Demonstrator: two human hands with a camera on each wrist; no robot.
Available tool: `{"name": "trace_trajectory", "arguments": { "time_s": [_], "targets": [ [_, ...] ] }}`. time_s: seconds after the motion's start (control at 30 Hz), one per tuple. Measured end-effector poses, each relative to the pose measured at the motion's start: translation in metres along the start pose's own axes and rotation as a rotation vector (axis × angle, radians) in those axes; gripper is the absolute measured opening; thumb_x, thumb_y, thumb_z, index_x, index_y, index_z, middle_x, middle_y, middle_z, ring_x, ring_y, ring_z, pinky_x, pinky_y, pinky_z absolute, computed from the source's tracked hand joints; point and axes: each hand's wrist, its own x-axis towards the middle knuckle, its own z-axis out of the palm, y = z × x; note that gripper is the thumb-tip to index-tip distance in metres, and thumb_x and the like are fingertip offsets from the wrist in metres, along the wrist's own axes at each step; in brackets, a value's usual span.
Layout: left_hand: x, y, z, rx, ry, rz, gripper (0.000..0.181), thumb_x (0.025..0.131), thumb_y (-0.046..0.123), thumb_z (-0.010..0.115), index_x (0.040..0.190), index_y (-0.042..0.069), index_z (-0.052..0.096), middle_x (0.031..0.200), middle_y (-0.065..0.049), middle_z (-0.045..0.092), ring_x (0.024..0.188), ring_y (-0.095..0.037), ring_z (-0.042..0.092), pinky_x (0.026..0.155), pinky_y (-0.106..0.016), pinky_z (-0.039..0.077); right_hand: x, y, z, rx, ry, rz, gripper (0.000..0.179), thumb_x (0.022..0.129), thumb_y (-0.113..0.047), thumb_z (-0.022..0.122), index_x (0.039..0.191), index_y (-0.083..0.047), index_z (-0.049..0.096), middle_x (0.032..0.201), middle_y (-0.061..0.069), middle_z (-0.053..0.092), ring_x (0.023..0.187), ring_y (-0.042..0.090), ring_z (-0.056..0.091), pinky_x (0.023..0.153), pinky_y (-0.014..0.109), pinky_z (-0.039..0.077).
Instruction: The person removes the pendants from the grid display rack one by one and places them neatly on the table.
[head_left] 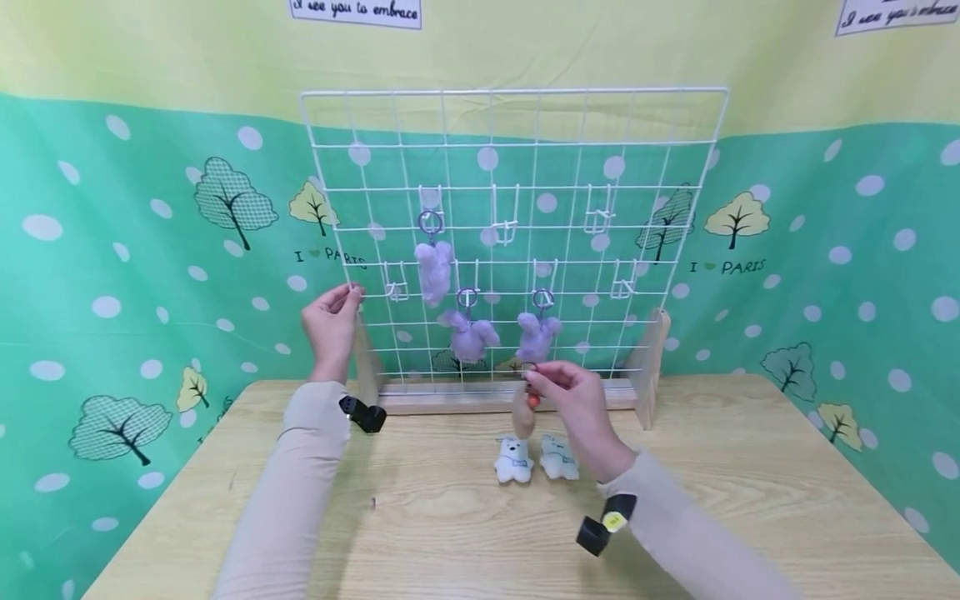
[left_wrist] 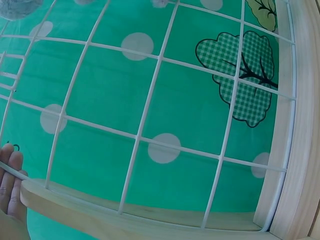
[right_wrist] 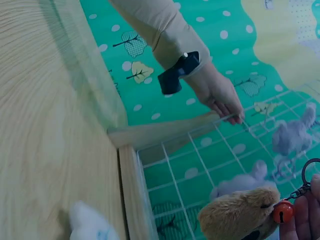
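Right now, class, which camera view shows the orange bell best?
The right wrist view: the orange bell appears large, its dark slot visible. The head view shows it small, near the right hand; the left wrist view doesn't show it.

Twice on the hanging cloth (head_left: pixel 60 275), left and right, I read "I PARIS", a small heart (head_left: pixel 314 253) standing between the words. Higher up, a white label (head_left: pixel 356 12) says "I see you to embrace"; the right-hand label (head_left: pixel 898 17) probably matches, its middle blurred.
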Motion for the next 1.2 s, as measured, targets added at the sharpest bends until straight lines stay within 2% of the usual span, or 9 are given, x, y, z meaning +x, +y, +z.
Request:
{"name": "trace_trajectory", "arguments": {
  "time_s": [0.17, 0.27, 0.4, 0.57, 0.8, 0.93, 1.1, 1.2],
  "targets": [
    [0.001, 0.0, 0.002, -0.008, -0.009, -0.009, 0.026, 0.085, 0.02, 0.071, 0.108, 0.007, 0.069, 0.103, -0.005, 0.071, 0.087, -0.007, 0.066, 0.084, -0.018, 0.053, -0.007, 0.007, -0.039, -0.003, 0.043, -0.005, 0.012, 0.085, -0.006, 0.069, 0.095, -0.001, 0.066, 0.077, -0.005, 0.07, 0.071, 0.009, 0.065, 0.072, 0.022, 0.057],
    [0.0, 0.001, 0.003, -0.005, -0.007, -0.007, 0.025, 0.085, 0.02, 0.071, 0.107, 0.007, 0.069, 0.103, -0.005, 0.071, 0.087, -0.007, 0.066, 0.084, -0.018, 0.053, -0.013, 0.01, -0.063, 0.004, 0.054, -0.01, 0.005, 0.086, -0.006, 0.068, 0.091, -0.008, 0.067, 0.079, -0.008, 0.07, 0.072, 0.007, 0.066, 0.073, 0.021, 0.057],
    [-0.001, 0.001, 0.003, 0.007, -0.007, 0.0, 0.026, 0.086, 0.019, 0.07, 0.108, 0.005, 0.069, 0.102, -0.005, 0.072, 0.085, -0.006, 0.066, 0.083, -0.017, 0.053, -0.024, 0.014, -0.094, -0.031, 0.09, 0.012, 0.004, 0.086, -0.013, 0.07, 0.089, -0.014, 0.068, 0.082, -0.009, 0.071, 0.075, 0.005, 0.066, 0.074, 0.019, 0.056],
    [-0.001, 0.002, 0.003, -0.011, 0.001, 0.002, 0.025, 0.085, 0.016, 0.071, 0.107, 0.004, 0.07, 0.101, -0.007, 0.072, 0.084, -0.006, 0.066, 0.082, -0.017, 0.053, -0.033, 0.023, -0.125, -0.112, 0.119, 0.035, 0.013, 0.085, -0.02, 0.072, 0.094, -0.011, 0.068, 0.084, -0.01, 0.071, 0.075, 0.004, 0.067, 0.073, 0.017, 0.056],
    [-0.001, 0.002, 0.002, -0.009, -0.005, -0.006, 0.026, 0.085, 0.018, 0.071, 0.107, 0.005, 0.07, 0.101, -0.005, 0.072, 0.085, -0.006, 0.066, 0.081, -0.016, 0.053, -0.043, 0.034, -0.156, -0.11, 0.196, 0.057, 0.003, 0.085, -0.018, 0.072, 0.087, -0.018, 0.07, 0.078, -0.014, 0.07, 0.072, 0.002, 0.067, 0.07, 0.015, 0.055],
    [-0.002, 0.002, 0.002, -0.017, 0.001, 0.0, 0.025, 0.085, 0.016, 0.071, 0.107, 0.004, 0.07, 0.1, -0.005, 0.072, 0.084, -0.006, 0.066, 0.081, -0.016, 0.053, -0.048, 0.039, -0.17, -0.106, 0.223, 0.072, 0.004, 0.084, -0.019, 0.072, 0.087, -0.018, 0.07, 0.079, -0.014, 0.07, 0.072, 0.002, 0.067, 0.07, 0.015, 0.055],
    [-0.002, 0.002, 0.001, -0.019, 0.001, -0.001, 0.024, 0.086, 0.015, 0.07, 0.107, 0.003, 0.069, 0.1, -0.005, 0.072, 0.085, -0.007, 0.066, 0.082, -0.017, 0.053, -0.052, 0.048, -0.181, -0.041, 0.239, 0.089, 0.004, 0.084, -0.015, 0.072, 0.085, -0.018, 0.07, 0.078, -0.012, 0.07, 0.071, 0.003, 0.067, 0.069, 0.017, 0.056],
    [-0.001, 0.001, 0.001, -0.015, -0.001, 0.001, 0.025, 0.087, 0.015, 0.069, 0.109, 0.003, 0.069, 0.101, -0.005, 0.072, 0.086, -0.007, 0.066, 0.083, -0.017, 0.053, -0.05, 0.053, -0.184, -0.058, 0.252, 0.116, 0.005, 0.084, -0.015, 0.072, 0.085, -0.019, 0.07, 0.078, -0.014, 0.07, 0.072, 0.002, 0.067, 0.069, 0.016, 0.056]
  ]
}}
